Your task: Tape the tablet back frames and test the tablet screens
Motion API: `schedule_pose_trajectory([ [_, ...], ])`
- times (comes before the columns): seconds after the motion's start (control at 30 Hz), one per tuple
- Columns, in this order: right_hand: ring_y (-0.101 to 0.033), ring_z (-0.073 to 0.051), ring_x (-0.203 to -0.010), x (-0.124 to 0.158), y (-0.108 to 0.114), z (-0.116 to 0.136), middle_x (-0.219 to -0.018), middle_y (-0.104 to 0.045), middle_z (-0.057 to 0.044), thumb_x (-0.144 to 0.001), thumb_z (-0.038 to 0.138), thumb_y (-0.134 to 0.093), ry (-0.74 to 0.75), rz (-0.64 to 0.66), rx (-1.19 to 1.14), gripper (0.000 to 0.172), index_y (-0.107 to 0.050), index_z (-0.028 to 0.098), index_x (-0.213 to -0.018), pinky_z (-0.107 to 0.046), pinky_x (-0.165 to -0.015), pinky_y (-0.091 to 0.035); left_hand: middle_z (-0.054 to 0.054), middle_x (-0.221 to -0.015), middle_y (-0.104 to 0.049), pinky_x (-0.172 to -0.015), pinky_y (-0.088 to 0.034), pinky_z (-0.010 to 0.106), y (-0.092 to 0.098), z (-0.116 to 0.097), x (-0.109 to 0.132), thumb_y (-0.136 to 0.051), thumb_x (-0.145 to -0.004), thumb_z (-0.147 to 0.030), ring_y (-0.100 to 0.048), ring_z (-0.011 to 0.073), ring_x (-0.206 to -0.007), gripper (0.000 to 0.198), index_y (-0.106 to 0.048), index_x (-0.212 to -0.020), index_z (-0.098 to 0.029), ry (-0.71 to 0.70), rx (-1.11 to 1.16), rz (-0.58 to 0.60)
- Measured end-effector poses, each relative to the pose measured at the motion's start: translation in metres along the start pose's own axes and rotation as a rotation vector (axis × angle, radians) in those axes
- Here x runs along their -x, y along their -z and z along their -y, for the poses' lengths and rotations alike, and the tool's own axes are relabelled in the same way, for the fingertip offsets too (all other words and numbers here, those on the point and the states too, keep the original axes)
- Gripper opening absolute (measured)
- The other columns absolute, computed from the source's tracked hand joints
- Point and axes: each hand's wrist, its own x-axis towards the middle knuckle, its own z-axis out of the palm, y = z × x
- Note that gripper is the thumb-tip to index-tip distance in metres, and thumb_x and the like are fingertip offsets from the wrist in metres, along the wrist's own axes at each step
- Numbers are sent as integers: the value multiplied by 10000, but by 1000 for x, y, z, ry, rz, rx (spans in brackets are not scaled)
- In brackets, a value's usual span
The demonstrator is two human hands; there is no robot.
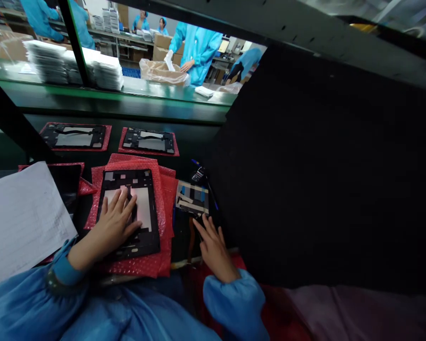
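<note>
My left hand lies with fingers spread over the back of an opened tablet display assembly, covering part of its silver middle. The assembly rests on a stack of red bubble-wrap bags. My right hand has its fingers stretched out, with the tips at the lower edge of a small taped board. Whether they touch it I cannot tell. From below the board runs a brown flat cable. Neither hand is closed around anything.
Two more display assemblies lie on red bags at the back. White paper sheets partly cover a dark panel on the left. A black sheet walls off the right. Beyond the ledge, a co-worker stands at a lined carton.
</note>
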Motion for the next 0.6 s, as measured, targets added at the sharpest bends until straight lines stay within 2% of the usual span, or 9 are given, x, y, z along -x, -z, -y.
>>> schedule_pose_trajectory([
  [0.1, -222, -241, -1411, -21, -1, 4, -1507, -297, -108, -945, 209, -298, -39, -33, -29, 488, -340, 203, -1431, -537, -1112, -256, 276, -1494, -280, -1073, -256, 599, -9, -8, -22, -477, -880, -474, -222, 403, -1396, 688, -373, -1400, -35, 23, -38, -36],
  [0.17, -215, -271, -1411, -36, -3, 10, -1509, -282, -120, -958, 351, -344, -52, -30, 2, 499, -342, 190, -1431, -556, -1111, -242, 290, -1474, -310, -1072, -279, 575, -17, -11, -29, -456, -889, -480, -261, 402, -1383, 700, -374, -1389, 2, 46, -61, -45],
  [0.23, -200, -299, -1411, -46, -6, 16, -1513, -265, -119, -943, 413, -390, -61, -6, 60, 533, -349, 197, -1428, -574, -1106, -232, 282, -1459, -345, -1075, -277, 573, -24, -13, -31, -427, -904, -472, -288, 391, -1375, 675, -391, -1378, 8, 54, -84, -46],
  [0.43, -207, -290, -1409, -52, -18, 22, -1517, -257, -95, -945, 427, -387, -67, 21, 108, 530, -330, 234, -1435, -563, -1107, -246, 265, -1462, -350, -1083, -260, 576, -33, -15, -29, -422, -909, -446, -287, 383, -1378, 643, -408, -1374, -2, 41, -125, -71],
  [0.53, -175, -303, -1412, -52, -16, 16, -1522, -238, -102, -950, 407, -375, -69, 41, 50, 517, -339, 221, -1431, -591, -1109, -211, 264, -1462, -350, -1081, -260, 581, -34, -16, -30, -414, -913, -431, -286, 383, -1378, 628, -411, -1372, -2, 50, -130, -80],
  [0.6, -180, -292, -1411, -51, -11, 13, -1518, -255, -98, -966, 368, -325, -62, 43, -36, 489, -330, 230, -1434, -598, -1098, -234, 261, -1458, -359, -1080, -265, 580, -34, -16, -30, -415, -912, -437, -294, 381, -1375, 628, -421, -1366, -4, 55, -138, -83],
])
